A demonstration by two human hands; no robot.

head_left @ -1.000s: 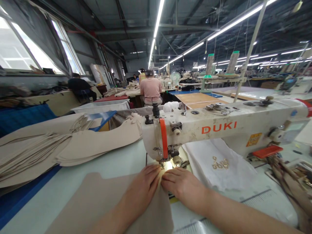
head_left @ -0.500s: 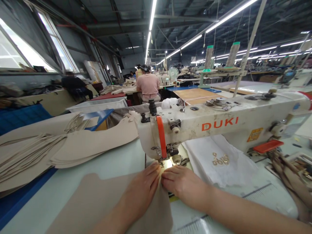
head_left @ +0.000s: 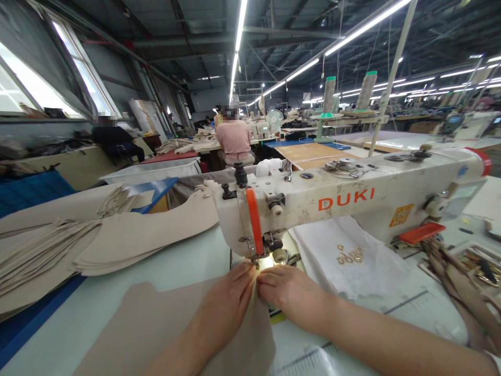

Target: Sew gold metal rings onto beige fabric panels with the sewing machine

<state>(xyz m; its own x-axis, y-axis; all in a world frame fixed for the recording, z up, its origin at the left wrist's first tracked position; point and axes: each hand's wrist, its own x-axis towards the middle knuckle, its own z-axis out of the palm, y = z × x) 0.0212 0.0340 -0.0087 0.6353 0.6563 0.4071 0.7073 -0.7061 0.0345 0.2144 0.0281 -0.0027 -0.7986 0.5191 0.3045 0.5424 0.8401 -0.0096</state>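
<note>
A beige fabric piece (head_left: 156, 324) lies flat on the pale table in front of a white DUKI sewing machine (head_left: 352, 198). My left hand (head_left: 225, 303) presses down on the fabric with fingers together, fingertips right at the lit needle area (head_left: 264, 259). My right hand (head_left: 293, 295) lies beside it, fingers also closed onto the fabric's edge at the presser foot. The two hands touch at the fingertips. What sits under the fingertips is hidden.
Stacks of cut beige pieces (head_left: 117, 240) lie at the left. A white cloth (head_left: 352, 266) with several small gold metal rings (head_left: 350, 256) lies right of the needle. Brown straps (head_left: 457, 282) hang at the far right. A person in a pink shirt (head_left: 234, 138) sits farther back.
My hands stay at the needle, almost unmoved. The view has shifted slightly, so the machine and hands sit a little further left in the picture.
</note>
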